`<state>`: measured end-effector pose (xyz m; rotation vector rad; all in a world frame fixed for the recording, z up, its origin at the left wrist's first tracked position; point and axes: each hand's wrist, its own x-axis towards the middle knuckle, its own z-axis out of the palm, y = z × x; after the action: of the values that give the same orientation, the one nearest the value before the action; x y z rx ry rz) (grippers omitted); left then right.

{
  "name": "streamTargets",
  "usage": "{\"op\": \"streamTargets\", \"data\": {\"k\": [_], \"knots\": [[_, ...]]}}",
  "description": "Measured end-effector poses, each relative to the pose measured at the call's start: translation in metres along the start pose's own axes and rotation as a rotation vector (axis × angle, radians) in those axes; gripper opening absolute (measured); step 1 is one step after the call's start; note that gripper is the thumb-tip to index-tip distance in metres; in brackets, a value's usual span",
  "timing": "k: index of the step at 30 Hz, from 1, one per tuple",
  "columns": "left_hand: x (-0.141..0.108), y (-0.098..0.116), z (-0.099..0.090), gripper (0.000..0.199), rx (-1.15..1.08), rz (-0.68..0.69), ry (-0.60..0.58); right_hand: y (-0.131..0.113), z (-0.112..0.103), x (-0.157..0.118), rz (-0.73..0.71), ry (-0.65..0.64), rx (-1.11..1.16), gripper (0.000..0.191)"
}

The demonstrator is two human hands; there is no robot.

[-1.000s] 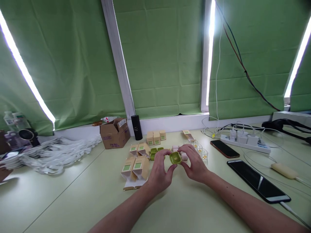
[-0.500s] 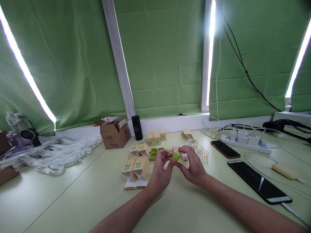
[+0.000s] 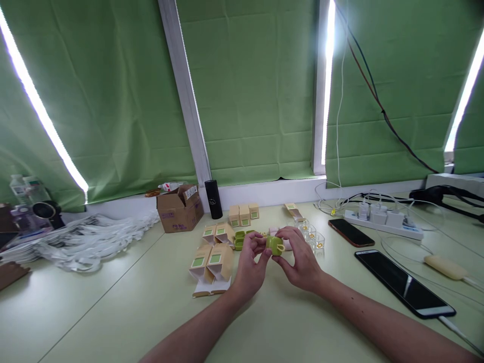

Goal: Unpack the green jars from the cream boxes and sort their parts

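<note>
A small green case with a pale yellow loop [image 3: 275, 245] is held above the table between my two hands. My left hand [image 3: 252, 264] grips its left side with fingers and thumb. My right hand [image 3: 300, 259] has its fingertips round the right and back of the same case. Just behind my left hand lie other green cases [image 3: 239, 240], partly covered by it. Pinkish pieces behind the case are mostly hidden. Clear cups with small gold parts [image 3: 318, 243] stand beyond my right hand. Open kraft boxes with green labels [image 3: 219, 261] stand left of my left hand.
Three small kraft boxes [image 3: 244, 216] stand behind, near a black cylinder [image 3: 214, 199] and a cardboard carton [image 3: 179, 209]. White straps [image 3: 94, 242] lie at left. Two phones [image 3: 404, 282], a power strip [image 3: 383, 222] and cables are at right.
The green case has turned in my fingers, so its rounded side and yellow loop now show toward the right. Both hands have stayed in nearly the same place.
</note>
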<state>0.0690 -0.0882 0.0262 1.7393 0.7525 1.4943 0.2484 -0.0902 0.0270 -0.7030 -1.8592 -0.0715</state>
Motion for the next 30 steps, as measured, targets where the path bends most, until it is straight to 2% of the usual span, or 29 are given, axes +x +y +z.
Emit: {"op": "streamTargets", "data": {"k": [4, 8, 14, 19, 30], "knots": [[0.003, 0.002, -0.009, 0.03, 0.319, 0.164, 0.071, 0.0, -0.002, -0.001, 0.019, -0.018, 0.018, 0.036], [0.004, 0.003, -0.015, 0.031, 0.459, 0.241, 0.033, 0.002, -0.002, -0.002, 0.041, -0.016, 0.043, 0.034], [0.003, 0.002, -0.014, 0.027, 0.455, 0.258, -0.035, 0.002, -0.002, -0.002, 0.035, -0.023, 0.047, 0.034], [0.002, 0.003, -0.011, 0.021, 0.45, 0.223, -0.06, 0.0, -0.003, -0.002, 0.037, -0.034, 0.054, 0.037], [0.001, 0.004, -0.011, 0.01, 0.428, 0.206, -0.005, 0.003, 0.0, -0.007, 0.072, -0.061, 0.114, 0.042]]}}
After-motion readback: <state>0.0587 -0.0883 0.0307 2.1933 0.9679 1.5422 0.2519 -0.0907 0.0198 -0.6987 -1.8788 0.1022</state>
